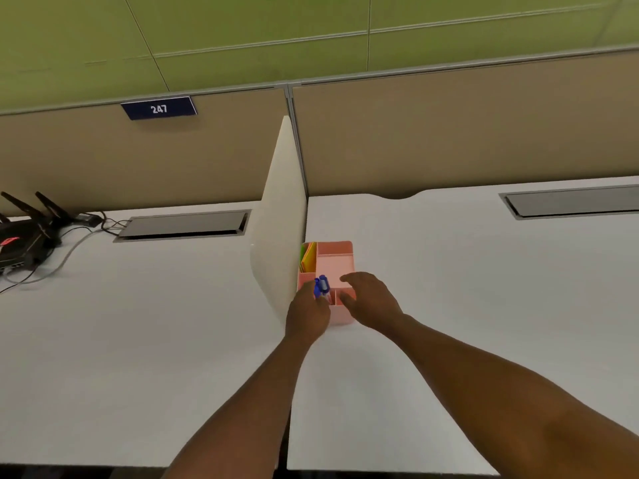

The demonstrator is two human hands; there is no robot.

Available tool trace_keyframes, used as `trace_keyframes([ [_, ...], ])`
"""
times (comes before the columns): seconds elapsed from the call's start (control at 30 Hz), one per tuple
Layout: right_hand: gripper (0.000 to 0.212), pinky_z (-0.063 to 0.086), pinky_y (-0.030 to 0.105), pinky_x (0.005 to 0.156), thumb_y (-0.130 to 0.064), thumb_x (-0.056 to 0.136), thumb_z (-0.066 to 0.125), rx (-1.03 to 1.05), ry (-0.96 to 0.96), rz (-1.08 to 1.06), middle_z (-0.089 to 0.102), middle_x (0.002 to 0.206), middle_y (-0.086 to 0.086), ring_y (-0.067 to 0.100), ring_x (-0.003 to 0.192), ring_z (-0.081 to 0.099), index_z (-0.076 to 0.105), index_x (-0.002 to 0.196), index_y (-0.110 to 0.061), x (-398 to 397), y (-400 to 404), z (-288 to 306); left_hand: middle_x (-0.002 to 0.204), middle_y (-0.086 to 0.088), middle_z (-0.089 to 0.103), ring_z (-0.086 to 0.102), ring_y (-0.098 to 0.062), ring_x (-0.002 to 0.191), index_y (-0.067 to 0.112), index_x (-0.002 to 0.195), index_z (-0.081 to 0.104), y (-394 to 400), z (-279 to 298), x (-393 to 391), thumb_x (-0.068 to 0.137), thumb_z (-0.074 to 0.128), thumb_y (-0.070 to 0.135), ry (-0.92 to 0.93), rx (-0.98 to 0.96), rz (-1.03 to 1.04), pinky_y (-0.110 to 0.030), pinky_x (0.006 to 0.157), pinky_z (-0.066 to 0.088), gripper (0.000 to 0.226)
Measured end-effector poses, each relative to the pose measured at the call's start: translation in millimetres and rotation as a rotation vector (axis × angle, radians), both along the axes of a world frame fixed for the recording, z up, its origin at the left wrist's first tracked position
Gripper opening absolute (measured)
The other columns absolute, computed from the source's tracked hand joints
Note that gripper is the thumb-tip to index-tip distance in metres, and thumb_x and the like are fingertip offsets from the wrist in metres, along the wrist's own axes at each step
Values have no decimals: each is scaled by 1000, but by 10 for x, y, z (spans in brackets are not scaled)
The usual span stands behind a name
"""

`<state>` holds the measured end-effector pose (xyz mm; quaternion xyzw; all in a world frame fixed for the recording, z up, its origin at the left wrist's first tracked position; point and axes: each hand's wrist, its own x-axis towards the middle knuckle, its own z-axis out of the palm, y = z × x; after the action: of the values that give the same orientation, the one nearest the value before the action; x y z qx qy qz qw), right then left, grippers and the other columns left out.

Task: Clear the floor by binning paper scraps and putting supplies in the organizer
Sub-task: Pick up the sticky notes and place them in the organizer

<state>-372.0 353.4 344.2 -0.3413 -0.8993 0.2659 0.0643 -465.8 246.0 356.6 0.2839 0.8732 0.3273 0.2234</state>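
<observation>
A pink desk organizer stands on the white desk against a white divider panel. Coloured paper sheets stand upright in its back-left slot. My left hand grips blue-capped pens over the organizer's front-left compartment, caps pointing up. My right hand hovers with relaxed, spread fingers over the organizer's front-right corner, holding nothing. The floor and any bin are out of view.
The white divider panel splits two white desks. A black router with antennas and cables sits at the far left. Each desk has a grey cable hatch. A beige partition with a "247" sign runs behind.
</observation>
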Motion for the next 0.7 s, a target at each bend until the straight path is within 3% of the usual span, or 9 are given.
trace_keyframes([
  [0.13,44,37,36,106,-41,95,52,82,45,-38,55,138,2,22,127,48,51,133,-19,394,-431,98,136,-8,55,55,-27,120,15,141,41,-340,16,280,100,46,19,1,9,-105,-27,87,44,41],
  [0.27,46,36,36,108,-43,95,52,125,73,-125,55,138,1,20,129,47,51,133,-18,860,-891,111,152,-6,39,38,-27,138,14,146,35,-743,-65,563,101,44,26,75,-14,-221,-38,111,37,48],
  [0.37,47,33,33,109,-44,95,51,168,72,-173,54,139,1,19,132,44,51,133,-17,1246,-1247,107,159,-5,26,23,-24,147,15,148,31,-1027,-132,802,102,38,36,173,-29,-313,-42,119,23,51],
  [0.57,51,29,35,112,-52,94,47,187,-26,-332,48,145,-2,19,137,38,48,135,-22,2063,-1708,21,161,-3,19,13,-24,149,19,150,27,-1360,-198,1334,102,25,47,363,-40,-537,-43,121,9,55],
  [0.7,52,31,37,111,-54,93,47,146,-132,-421,49,143,-2,20,135,40,49,134,-23,2642,-1887,-109,161,-4,19,13,-24,149,18,149,28,-1437,-261,1692,102,27,46,367,-24,-627,-42,120,8,56],
])
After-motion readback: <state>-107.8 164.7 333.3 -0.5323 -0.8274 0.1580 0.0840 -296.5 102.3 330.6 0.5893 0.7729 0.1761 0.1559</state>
